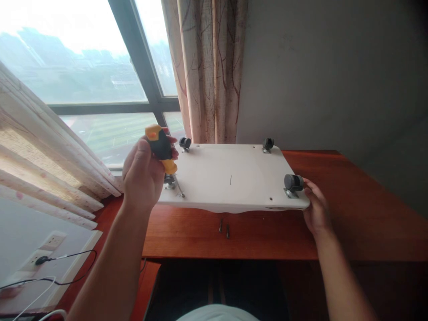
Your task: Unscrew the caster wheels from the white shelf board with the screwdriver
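I have the driver (160,144) in my left hand (143,171). Those fingers are wrapped round its yellow and black grip. Its thin rod points down at the near left part of the white board (217,171). The tip is at the board or just over it; I can't tell if it sits in a screw. My right hand (317,209) is at the near right corner, with its fingers bent by the edge. I can't tell if they squeeze it or just rest there.

The board lies flat on the red-brown worktop (364,214), right in front of me. I think it is upside down, because a black wheel (293,183) stands up at each corner. The near left wheel is partly hidden by my hand.

All four wheels look to be on, so I'd say that part is done. Two loose screws (228,231) lie on the worktop just in front of the board, so I guess some screw work is left. I see a small dark hole (270,199) near the right wheel, but it is too small to tell if it has a screw in it.

I can't spot any box or cup. On the wall at the left, a socket (30,263) has a black plug (42,260) in it.
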Tool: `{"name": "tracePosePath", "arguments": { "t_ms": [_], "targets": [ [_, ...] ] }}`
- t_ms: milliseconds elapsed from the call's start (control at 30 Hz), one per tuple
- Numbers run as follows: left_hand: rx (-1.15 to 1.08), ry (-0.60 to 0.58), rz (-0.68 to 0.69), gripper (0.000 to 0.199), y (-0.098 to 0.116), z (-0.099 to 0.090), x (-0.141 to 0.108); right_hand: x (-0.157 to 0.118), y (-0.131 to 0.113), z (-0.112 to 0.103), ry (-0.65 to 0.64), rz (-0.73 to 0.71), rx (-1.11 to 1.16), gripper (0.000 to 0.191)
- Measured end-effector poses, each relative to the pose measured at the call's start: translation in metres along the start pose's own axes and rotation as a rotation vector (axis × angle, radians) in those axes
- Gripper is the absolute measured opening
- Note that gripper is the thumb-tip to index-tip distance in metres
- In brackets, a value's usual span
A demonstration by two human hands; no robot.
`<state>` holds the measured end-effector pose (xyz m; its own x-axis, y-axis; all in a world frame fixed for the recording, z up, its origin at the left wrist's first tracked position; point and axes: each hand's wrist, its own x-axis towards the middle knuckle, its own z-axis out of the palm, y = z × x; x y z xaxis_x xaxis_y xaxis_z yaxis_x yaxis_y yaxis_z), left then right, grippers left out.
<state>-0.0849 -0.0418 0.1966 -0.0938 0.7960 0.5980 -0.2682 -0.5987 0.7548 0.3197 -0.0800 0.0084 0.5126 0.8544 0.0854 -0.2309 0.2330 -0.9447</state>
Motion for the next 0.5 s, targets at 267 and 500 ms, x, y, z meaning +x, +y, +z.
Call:
{"name": "tracePosePath", "arguments": {
  "t_ms": [267,500],
  "targets": [
    [0.078,-0.013,0.008,0.021,0.0035,0.0005,-0.0033,0.0008,-0.0001,-0.0001,0.012,0.004,-0.006,0.056],
    [0.009,-0.043,0.014,0.031,0.0020,-0.0005,-0.0029,-0.0012,-0.0013,0.0005,-0.002,0.002,-0.007,0.054]
  ]
}}
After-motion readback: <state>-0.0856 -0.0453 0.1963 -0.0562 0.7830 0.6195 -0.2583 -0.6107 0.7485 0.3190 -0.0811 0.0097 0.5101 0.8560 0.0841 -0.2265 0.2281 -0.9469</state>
